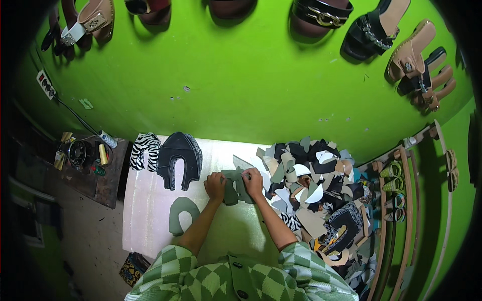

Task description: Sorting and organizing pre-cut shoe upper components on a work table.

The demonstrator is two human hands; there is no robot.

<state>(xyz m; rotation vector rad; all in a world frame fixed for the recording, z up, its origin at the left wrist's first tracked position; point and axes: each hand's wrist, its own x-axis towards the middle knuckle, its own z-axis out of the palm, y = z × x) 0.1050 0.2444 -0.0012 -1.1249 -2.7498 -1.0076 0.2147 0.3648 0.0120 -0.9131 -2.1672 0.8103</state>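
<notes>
A grey-green cutout [235,186] lay at the centre of the white table [150,210], pinched at its edges by both hands: the left hand [216,185] at nine o'clock, the right hand [253,181] at three. Another green cutout [182,214] lay at eight o'clock, black pieces [179,159] at ten, and a scrap pile [316,185] at three.

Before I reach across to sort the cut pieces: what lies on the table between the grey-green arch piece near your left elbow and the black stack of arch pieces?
In the head view, only bare pale tabletop lies between the grey-green arch piece and the black stack.
</notes>
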